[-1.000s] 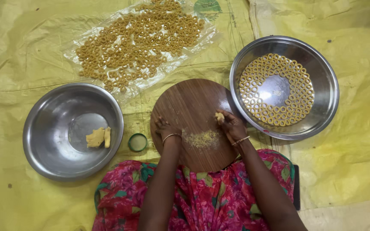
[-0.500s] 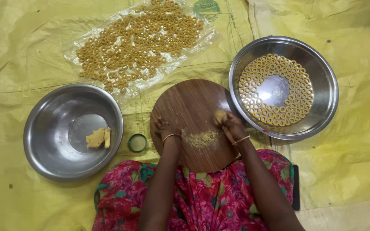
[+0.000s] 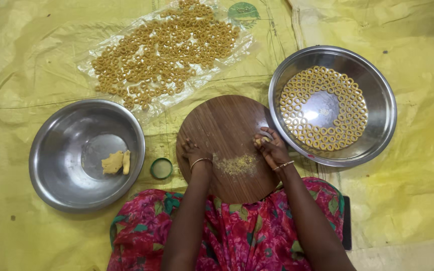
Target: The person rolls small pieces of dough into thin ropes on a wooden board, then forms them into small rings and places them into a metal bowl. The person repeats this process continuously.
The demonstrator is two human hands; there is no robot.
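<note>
**Pinching dough at the rim of a round board**

Pinching a small piece of yellow dough [image 3: 263, 141] between curled fingertips, the right hand [image 3: 272, 149] sits at the right edge of the round wooden board [image 3: 227, 125], just beside the rim of the right steel bowl [image 3: 377, 130]. The left hand [image 3: 193, 152] rests on the board's left edge, fingers bent and pressed down on the wood, holding nothing. Both wrists carry thin bangles. Between the hands, near the board's front edge, lies a scatter of dough crumbs [image 3: 236, 164].

The right steel bowl holds raw dough rings [image 3: 327, 143] laid in neat circles around its bare centre. Left of the board stands a small green lid [image 3: 161, 168], and beyond it a left steel bowl [image 3: 56, 170] with two lumps of dough [image 3: 115, 162] on its bottom. At the far edge a clear plastic sheet [image 3: 101, 60] carries a loose spread of browner rings [image 3: 161, 50].

Everything lies on a creased yellow woven floor sheet [image 3: 418, 200]; a dark strip of floor shows at its left edge. The person's pink floral garment [image 3: 237, 236] fills the near edge.
</note>
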